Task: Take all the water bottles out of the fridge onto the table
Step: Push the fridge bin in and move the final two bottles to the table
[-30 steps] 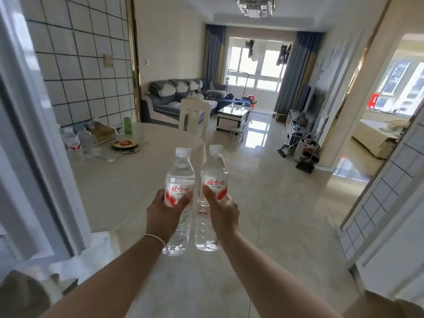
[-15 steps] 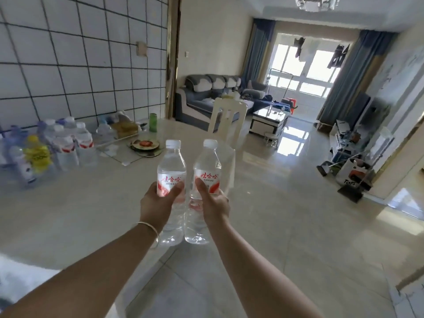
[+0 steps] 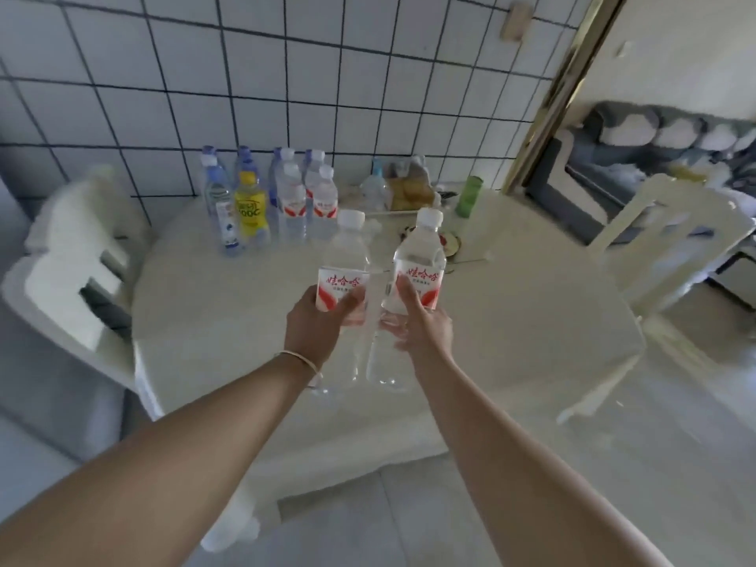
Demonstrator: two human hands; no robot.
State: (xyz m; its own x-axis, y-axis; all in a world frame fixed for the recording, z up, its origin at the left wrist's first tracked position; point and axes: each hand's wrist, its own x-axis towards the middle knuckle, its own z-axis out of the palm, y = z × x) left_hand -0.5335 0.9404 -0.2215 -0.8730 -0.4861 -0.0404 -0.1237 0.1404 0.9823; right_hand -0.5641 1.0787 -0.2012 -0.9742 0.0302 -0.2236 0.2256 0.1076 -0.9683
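I hold two clear water bottles with red-and-white labels upright above the round cream table [image 3: 511, 329]. My left hand [image 3: 315, 325] grips the left bottle [image 3: 341, 259] around its middle. My right hand [image 3: 421, 325] grips the right bottle [image 3: 421, 255] the same way. The two bottles hang side by side, almost touching. At the table's far side, against the tiled wall, stands a group of several bottles [image 3: 302, 198], some with the same red label, some blue, and one yellow drink bottle [image 3: 250, 208]. The fridge is out of view.
A green cup [image 3: 468, 196], a small plate [image 3: 450, 243] and a bag of food [image 3: 409, 190] sit at the table's far right. One cream chair [image 3: 77, 255] stands at the table's left and another chair [image 3: 671, 239] at its right. A sofa [image 3: 671, 133] shows through the doorway.
My view has swung left and down from the living room onto the table. Both hands kept their grip on the bottles, which are now over the tabletop, nearer the group of bottles.
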